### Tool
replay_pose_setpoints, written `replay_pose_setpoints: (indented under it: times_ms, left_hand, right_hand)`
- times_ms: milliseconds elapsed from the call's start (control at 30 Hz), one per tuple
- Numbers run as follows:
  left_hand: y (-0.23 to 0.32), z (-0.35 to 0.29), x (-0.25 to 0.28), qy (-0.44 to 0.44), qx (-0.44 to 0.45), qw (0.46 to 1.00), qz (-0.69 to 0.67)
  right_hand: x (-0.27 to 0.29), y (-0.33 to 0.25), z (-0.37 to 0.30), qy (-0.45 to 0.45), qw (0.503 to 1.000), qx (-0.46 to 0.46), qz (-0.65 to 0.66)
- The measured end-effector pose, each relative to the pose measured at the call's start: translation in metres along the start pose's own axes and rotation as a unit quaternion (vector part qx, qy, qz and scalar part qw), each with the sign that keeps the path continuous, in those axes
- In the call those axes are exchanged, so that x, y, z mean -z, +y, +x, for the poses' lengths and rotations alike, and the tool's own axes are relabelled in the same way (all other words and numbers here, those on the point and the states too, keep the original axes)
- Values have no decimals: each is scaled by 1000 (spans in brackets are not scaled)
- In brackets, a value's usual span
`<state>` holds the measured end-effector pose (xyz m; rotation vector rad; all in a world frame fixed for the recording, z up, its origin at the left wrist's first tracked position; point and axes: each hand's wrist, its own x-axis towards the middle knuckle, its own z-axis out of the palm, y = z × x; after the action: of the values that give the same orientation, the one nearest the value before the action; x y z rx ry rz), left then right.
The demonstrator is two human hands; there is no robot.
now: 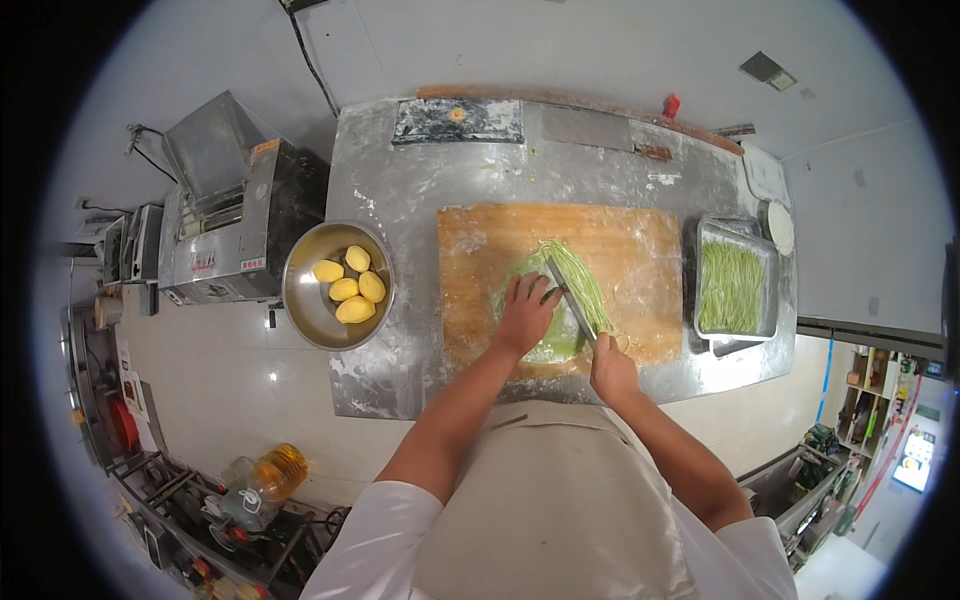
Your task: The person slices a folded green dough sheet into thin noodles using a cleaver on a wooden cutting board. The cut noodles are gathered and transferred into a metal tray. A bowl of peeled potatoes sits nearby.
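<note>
A folded sheet of green dough [556, 349] lies on the floury wooden board [465, 330]. My left hand [525, 312] rests on top of it with the fingers spread and holding nothing. In my right hand [612, 368] is the handle of a knife [575, 302]. Its long blade slants away to the upper left, along the dough's right side, close to my left fingertips. Right of the blade, thin green noodles [578, 272] lie in a curved bundle on the board. Part of the dough is hidden under my left hand.
Left of the board, a steel bowl [300, 318] holds several peeled potatoes [355, 309]. On the right stands a metal tray [771, 312] of cut green noodles [730, 288]. A machine [225, 245] sits beyond the bowl. The steel table [375, 385] is dusted with flour.
</note>
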<state>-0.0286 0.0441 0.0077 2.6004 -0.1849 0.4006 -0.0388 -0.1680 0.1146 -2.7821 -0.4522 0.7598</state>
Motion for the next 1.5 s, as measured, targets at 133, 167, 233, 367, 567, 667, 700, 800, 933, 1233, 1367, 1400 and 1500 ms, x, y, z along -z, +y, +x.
replay_pose_setpoints:
  times_ms: [133,167,233,367,567,667,700,800,933,1233,1367,1400,1500]
  left_hand:
    - [1,-2,-3,-12,2,1000,-3]
    - [0,-2,-3,-10,2,1000,-2]
    - [3,-3,-2,-18,-4,1000,-1]
    - [-2,-6,-4,-18,-4,1000,11]
    - [-1,-2,0,-9,0,1000,-5]
    - [0,-1,4,-18,6,1000,-19]
    - [-1,0,4,-15,4,1000,-15]
    - [-3,2,5,-15,3,1000,-8]
    - [-3,1,5,-32,7,999,-5]
    - [-3,0,1,-42,10,999,-1]
    - [-3,1,-1,-42,3,999,11]
    - [-3,2,-2,-37,2,999,10]
    - [-3,-2,-4,-19,4,1000,11]
  right_hand:
    - [-27,8,8,42,999,20,2]
    - [-29,9,9,48,999,25,0]
    - [-29,13,11,61,997,36,-4]
    - [-13,11,9,67,997,27,-5]
    - [-4,5,2,46,998,33,-8]
    - [-3,4,3,36,999,35,-12]
    - [-2,3,4,34,999,33,-13]
    - [0,3,6,34,999,35,-2]
    - [1,1,5,9,1000,25,-15]
    - [-14,-3,30,-2,1000,17,0]
    - [-16,-9,45,22,999,39,4]
    - [-16,-8,46,29,999,40,7]
    - [-1,-10,39,23,999,36,0]
